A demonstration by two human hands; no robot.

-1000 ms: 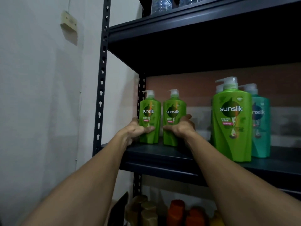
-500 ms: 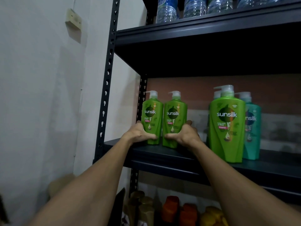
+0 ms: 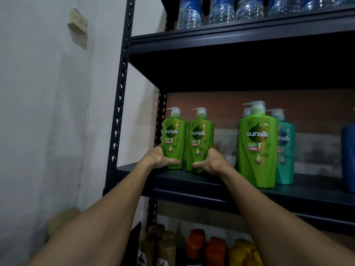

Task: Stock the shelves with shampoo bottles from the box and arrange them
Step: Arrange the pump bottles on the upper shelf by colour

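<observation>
Left hand (image 3: 158,159) grip wraps left green bottle (image 3: 174,139); right hand (image 3: 212,162) grip wraps right green bottle (image 3: 199,141), both on shelf (image 3: 192,181).

In the centre of the frame the left hand (image 3: 157,159) and right hand (image 3: 213,162) are pressing the left green bottle (image 3: 173,139) and right green bottle (image 3: 200,141) together, closing the thin gap seen a second ago so their sides are touching. The view is tilting upward: water bottles (image 3: 221,10) along the top edge are showing more, a blue container (image 3: 348,158) is entering at right, a cardboard box (image 3: 61,219) at lower left.
</observation>
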